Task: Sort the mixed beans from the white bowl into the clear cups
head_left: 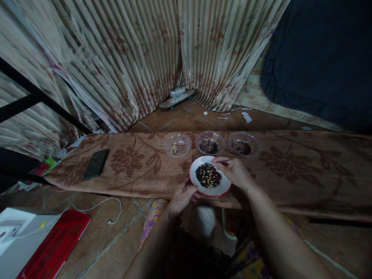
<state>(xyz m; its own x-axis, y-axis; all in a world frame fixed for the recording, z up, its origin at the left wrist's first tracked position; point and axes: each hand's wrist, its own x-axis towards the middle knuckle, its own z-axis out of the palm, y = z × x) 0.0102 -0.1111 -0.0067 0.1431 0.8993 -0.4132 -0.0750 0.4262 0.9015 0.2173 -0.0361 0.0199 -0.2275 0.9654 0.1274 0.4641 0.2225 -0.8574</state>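
A white plate with a red rim [221, 190] lies on a brown flowered mat [139, 166] and holds a heap of mixed dark and pale beans [208, 175]. My left hand [182, 195] grips the plate's near left edge. My right hand [235, 170] rests over the plate's far right side, fingers pinched on a thin stick-like tool that I cannot name. Behind the plate stand three clear bowls: the left bowl [177, 144] with a few pale beans, the middle bowl [210, 142] with dark ones, the right bowl [243, 143] with reddish ones.
A dark phone [96, 163] lies on the mat's left part. A white cable [112, 205] and a red and white box [43, 244] sit on the tiled floor at lower left. Striped curtains [130, 58] hang behind, a sandal [177, 97] below them.
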